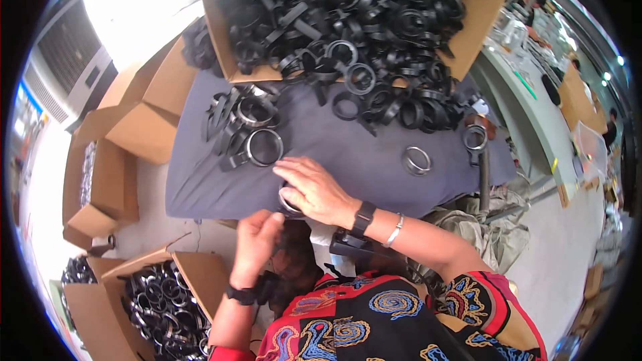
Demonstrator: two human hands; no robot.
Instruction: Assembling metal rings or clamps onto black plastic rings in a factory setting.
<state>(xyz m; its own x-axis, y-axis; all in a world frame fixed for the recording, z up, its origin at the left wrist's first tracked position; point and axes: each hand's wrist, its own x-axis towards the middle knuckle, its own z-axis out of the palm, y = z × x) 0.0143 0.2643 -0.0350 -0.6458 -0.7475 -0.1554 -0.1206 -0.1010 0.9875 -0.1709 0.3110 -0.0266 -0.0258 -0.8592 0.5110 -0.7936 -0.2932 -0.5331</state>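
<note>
Near the front edge of the grey cloth, a black ring-shaped part with a shiny rim [283,204] lies partly hidden under my right hand [315,191]. My right fingers reach leftward over it, the thumb against the ring. My left hand [258,239] is closed just below and left of it, fingertips pressed together; what they hold, if anything, is hidden. Just beyond my right fingertips stands a black clamp-like ring with a silver inner band [265,147]. Behind it lie several similar rings [257,112] with black tabs. A loose silver ring [417,160] rests farther right.
A large cardboard box [487,10] at the far side spills black rings [374,33] onto the grey cloth [321,127]. Another ring [475,138] sits on an upright fixture at right. Lower left, an open carton [204,281] contains black-and-silver rings [164,307]. More cartons [150,120] stand left.
</note>
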